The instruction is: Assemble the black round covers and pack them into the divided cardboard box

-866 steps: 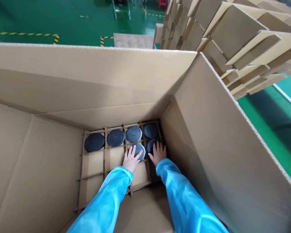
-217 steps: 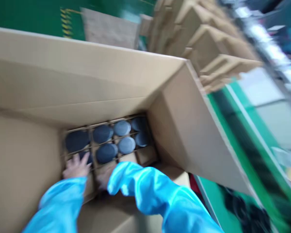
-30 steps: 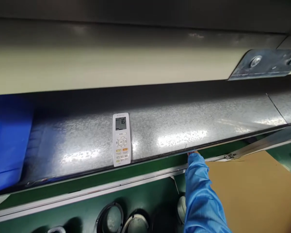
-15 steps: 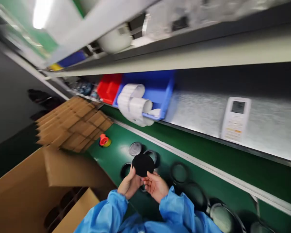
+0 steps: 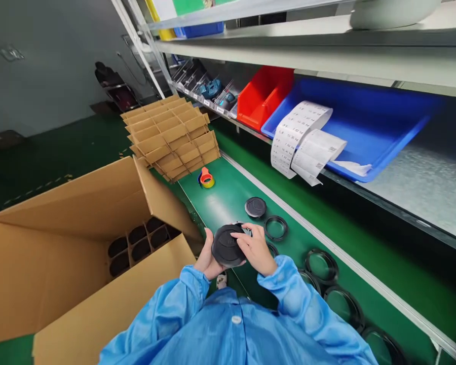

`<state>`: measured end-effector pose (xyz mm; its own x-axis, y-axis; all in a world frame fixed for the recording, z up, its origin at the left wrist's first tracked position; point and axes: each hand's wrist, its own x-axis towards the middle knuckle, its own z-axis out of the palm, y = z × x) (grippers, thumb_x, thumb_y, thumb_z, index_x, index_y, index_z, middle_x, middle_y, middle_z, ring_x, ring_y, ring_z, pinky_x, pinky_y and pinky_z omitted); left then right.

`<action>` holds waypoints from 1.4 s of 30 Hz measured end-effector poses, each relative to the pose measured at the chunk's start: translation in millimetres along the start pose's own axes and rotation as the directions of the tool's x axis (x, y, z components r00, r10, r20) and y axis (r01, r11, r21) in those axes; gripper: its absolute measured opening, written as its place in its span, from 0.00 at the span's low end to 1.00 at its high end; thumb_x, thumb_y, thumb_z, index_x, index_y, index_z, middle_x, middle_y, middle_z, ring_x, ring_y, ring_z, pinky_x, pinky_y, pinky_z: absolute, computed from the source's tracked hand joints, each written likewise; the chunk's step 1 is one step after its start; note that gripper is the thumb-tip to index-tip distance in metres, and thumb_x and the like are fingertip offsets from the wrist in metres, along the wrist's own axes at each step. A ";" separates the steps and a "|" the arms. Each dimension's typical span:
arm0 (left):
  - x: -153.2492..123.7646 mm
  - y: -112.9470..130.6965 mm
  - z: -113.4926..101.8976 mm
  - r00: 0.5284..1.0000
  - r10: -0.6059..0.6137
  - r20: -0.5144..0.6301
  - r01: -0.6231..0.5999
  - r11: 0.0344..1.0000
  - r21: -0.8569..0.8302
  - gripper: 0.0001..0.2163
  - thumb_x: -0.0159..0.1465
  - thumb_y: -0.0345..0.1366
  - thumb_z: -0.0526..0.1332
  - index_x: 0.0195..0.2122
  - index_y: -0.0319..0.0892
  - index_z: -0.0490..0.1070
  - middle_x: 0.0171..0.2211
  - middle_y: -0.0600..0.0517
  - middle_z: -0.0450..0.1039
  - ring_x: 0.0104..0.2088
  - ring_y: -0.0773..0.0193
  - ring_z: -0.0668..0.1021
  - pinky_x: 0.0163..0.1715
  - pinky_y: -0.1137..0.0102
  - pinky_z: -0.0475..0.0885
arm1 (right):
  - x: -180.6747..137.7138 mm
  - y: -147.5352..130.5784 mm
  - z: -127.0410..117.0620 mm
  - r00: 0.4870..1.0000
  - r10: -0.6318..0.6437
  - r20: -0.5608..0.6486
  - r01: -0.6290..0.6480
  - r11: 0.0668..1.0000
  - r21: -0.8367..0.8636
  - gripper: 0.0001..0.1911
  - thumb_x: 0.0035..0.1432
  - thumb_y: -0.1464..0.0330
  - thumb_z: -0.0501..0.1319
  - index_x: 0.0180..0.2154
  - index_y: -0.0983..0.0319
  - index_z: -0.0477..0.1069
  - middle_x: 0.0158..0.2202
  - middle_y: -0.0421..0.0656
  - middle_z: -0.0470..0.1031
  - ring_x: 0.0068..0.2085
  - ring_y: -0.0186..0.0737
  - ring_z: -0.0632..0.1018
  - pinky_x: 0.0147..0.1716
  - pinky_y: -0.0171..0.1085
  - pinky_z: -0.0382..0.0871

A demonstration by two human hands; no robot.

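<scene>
In front of my body I hold a round black air vent [image 5: 228, 246], its ridged face turned up. My left hand [image 5: 207, 257] grips its left side and underside, with the thumb along the rim. My right hand [image 5: 257, 248] is on its right side, fingertips pressed on the face; its thumb is hidden. Another round black vent [image 5: 256, 207] lies on the green table [image 5: 224, 197] just beyond my hands. Beside it is a black ring [image 5: 276, 228], and a further ring is partly covered by my right hand.
More black rings [image 5: 321, 266] lie along the table to the right. At left stands an open cardboard box [image 5: 72, 203] with black round pieces in divided cells. Cardboard dividers [image 5: 175, 137], tape rolls [image 5: 206, 178], a red bin [image 5: 264, 96] and a blue tray [image 5: 365, 111] with label strips [image 5: 300, 132] are beyond.
My view has swung left, bringing more of the box into sight. The vent's plain dark side showed before; now its ridged face is up. My right fingers have moved onto the face.
</scene>
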<state>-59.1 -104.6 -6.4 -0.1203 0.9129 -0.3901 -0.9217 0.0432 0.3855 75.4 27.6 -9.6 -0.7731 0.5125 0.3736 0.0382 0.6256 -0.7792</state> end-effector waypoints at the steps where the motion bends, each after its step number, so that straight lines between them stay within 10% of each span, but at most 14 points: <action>1: -2.9 4.6 -4.4 1.000 -0.011 -0.006 0.011 1.000 -0.001 0.36 0.61 0.66 0.49 0.65 0.51 0.60 0.57 0.40 0.72 0.56 0.42 0.74 0.56 0.40 0.65 | 3.6 0.6 8.4 1.000 0.002 0.027 -0.002 1.000 -0.021 0.17 0.69 0.62 0.52 0.51 0.51 0.77 0.56 0.46 0.65 0.59 0.46 0.62 0.61 0.49 0.58; 9: -14.5 38.7 -27.7 0.995 -0.077 -0.071 0.081 0.995 0.054 0.38 0.60 0.66 0.50 0.65 0.48 0.59 0.56 0.37 0.72 0.54 0.39 0.75 0.53 0.38 0.66 | 35.9 7.2 52.8 0.961 0.123 0.247 -0.133 0.991 0.021 0.30 0.72 0.54 0.41 0.43 0.54 0.81 0.53 0.46 0.70 0.58 0.46 0.64 0.62 0.50 0.56; 13: -7.3 52.5 -37.3 0.992 -0.121 -0.045 0.122 0.992 0.032 0.40 0.59 0.68 0.51 0.64 0.44 0.61 0.54 0.36 0.73 0.54 0.38 0.75 0.53 0.37 0.65 | 41.6 2.1 57.8 0.967 0.204 0.152 -0.220 0.971 0.093 0.34 0.73 0.56 0.34 0.47 0.53 0.79 0.56 0.43 0.70 0.58 0.44 0.66 0.62 0.48 0.57; 17: 3.7 56.5 -51.3 0.982 -0.152 -0.113 0.151 0.988 -0.021 0.40 0.59 0.68 0.51 0.60 0.40 0.65 0.50 0.37 0.76 0.53 0.40 0.76 0.53 0.42 0.68 | 15.2 0.6 76.5 0.986 0.061 0.153 -0.050 0.996 -0.077 0.25 0.69 0.53 0.49 0.61 0.54 0.68 0.66 0.47 0.60 0.65 0.51 0.57 0.65 0.55 0.51; 24: 21.6 33.9 -68.4 0.918 -0.330 -0.220 0.348 0.936 0.048 0.36 0.60 0.64 0.56 0.61 0.42 0.65 0.53 0.38 0.73 0.55 0.44 0.74 0.55 0.53 0.69 | -9.7 26.5 110.2 0.879 0.236 0.414 -0.170 0.967 -0.190 0.68 0.38 0.45 0.72 0.71 0.62 0.40 0.69 0.60 0.44 0.68 0.65 0.50 0.63 0.59 0.52; 31: 27.5 47.8 -97.7 0.866 -0.243 -0.436 0.352 0.917 0.187 0.38 0.59 0.67 0.52 0.64 0.48 0.59 0.60 0.37 0.64 0.61 0.46 0.66 0.57 0.48 0.65 | 28.6 77.0 118.0 0.904 0.423 0.066 -0.315 0.763 -0.565 0.61 0.41 0.52 0.71 0.69 0.66 0.47 0.65 0.62 0.52 0.63 0.67 0.57 0.62 0.62 0.49; 42: -29.1 60.2 -179.6 0.823 -0.209 -0.528 0.301 0.949 0.093 0.23 0.62 0.55 0.62 0.48 0.41 0.71 0.47 0.41 0.75 0.45 0.56 0.78 0.48 0.64 0.72 | 47.6 80.2 134.1 0.957 0.289 0.022 -0.203 0.724 -0.659 0.42 0.64 0.52 0.54 0.70 0.68 0.46 0.72 0.59 0.40 0.71 0.62 0.44 0.65 0.62 0.35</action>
<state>-177.3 -201.5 -122.0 -0.1011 0.5283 -0.8430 -0.8768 0.3531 0.3264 -43.3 23.3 -121.8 -0.7428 0.6583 0.1218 0.6020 0.7365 -0.3086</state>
